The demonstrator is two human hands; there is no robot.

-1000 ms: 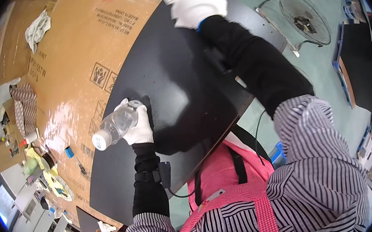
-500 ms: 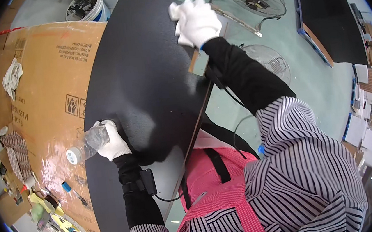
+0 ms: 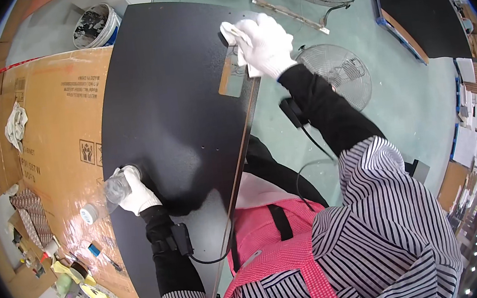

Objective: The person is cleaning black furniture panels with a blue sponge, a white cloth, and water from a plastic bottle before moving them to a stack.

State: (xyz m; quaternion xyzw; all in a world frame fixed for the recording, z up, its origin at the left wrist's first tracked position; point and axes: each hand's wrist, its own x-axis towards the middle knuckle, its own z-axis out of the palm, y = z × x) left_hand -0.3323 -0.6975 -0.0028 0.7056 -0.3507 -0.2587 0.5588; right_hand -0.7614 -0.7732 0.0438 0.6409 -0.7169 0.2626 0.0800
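Black panel (image 3: 169, 98) gets wiped: gloved right hand (image 3: 265, 44) presses a white cloth (image 3: 230, 32) at one o'clock; left hand (image 3: 135, 192) grips a clear plastic bottle (image 3: 107, 195) at eight o'clock.

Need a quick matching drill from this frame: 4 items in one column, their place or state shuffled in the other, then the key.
Things:
1. clear plastic bottle
2. white cloth
3. white bucket
4. round fan guard

Places or states:
A. lying flat on the green floor, right of the black board
B. held in the left hand at the board's left edge
C. standing on the floor past the board's far left corner
D. pressed on the board near its right edge under the right hand

Pairs: 1-B, 2-D, 3-C, 4-A
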